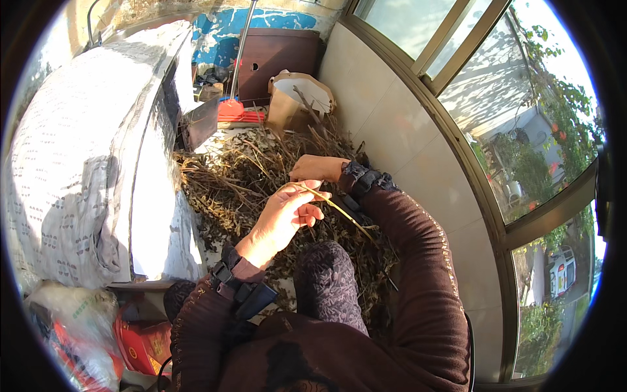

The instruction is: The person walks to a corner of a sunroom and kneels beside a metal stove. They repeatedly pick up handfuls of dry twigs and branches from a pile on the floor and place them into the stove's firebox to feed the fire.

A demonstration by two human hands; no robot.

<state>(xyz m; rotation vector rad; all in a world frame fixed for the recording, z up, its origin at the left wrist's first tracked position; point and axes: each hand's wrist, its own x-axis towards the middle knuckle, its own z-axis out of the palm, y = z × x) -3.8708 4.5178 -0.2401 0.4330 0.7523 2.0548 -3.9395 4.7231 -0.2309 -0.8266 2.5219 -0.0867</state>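
Pinching 1 slender yellowish stem (347, 216) between thumb and fingers of the left hand (282, 214) — slanting above the pile of dried plants (225, 186). Curling the right hand (319, 168) just beyond — cannot tell whether gripping anything.

Room lies above dry twigs (225, 186); wall (421, 166) blocks right

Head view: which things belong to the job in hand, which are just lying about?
In the job:
- stem, held by the left hand
- dried plants
- right hand, over them

Apparently just lying about:
- red broom
- brown board
- plastic bag
- red bag
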